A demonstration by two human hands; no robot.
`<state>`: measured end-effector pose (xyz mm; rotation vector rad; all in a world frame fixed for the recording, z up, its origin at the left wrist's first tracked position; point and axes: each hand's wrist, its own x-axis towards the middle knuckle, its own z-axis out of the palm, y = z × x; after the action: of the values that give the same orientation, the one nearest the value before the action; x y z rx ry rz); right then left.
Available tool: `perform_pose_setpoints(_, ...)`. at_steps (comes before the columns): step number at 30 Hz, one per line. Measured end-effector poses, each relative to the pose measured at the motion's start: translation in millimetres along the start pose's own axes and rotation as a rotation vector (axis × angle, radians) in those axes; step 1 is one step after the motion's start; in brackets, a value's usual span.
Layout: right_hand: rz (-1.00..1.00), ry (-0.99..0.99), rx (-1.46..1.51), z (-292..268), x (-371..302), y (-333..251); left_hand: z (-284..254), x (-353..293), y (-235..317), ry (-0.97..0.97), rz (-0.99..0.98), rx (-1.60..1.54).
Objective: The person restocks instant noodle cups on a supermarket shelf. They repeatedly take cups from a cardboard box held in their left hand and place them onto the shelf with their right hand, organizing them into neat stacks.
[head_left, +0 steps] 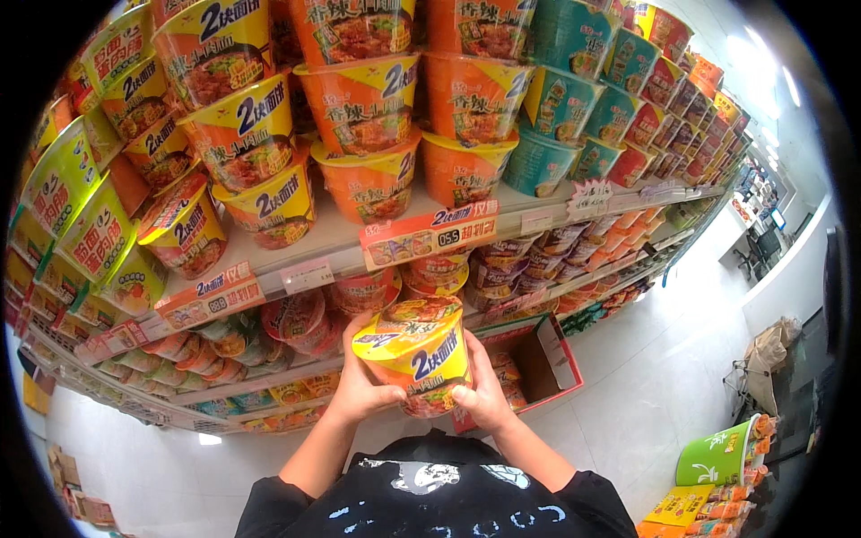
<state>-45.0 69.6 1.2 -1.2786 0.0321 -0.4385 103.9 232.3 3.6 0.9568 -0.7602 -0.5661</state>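
"Head view: what could go wrong?"
"Bumping the shelving could topple the stacked tubs; the yellow noodle tub, before the black shirt, could slip if either hand eased (left hand and right hand both grip it, fingers round its sides)."
"Counts?"
"One shelving unit, one red carton, one held tub, two hands; stacked tubs, too many."

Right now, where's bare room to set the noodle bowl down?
Floor: wide patch between the open red-edged box and green tub. Upper shelf: thin strip between the orange bowls and orange price sign, likely too narrow. Crowded: stacks fill the rest of that shelf; purple bowls pack the one below.
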Motion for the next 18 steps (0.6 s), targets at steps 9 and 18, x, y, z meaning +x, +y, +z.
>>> perform_pose_setpoints(9, 0.02, 0.006, -0.567, -45.1, -13.8, 41.6, 7.9, 56.6, 143.8, -0.167, 0.73, 0.11)
perform_pose_setpoints(18, 0.305, 0.131, -1.48, -105.7, -83.1, 123.9, 37.1, 145.9, 371.1, -0.063, 1.055, 0.795)
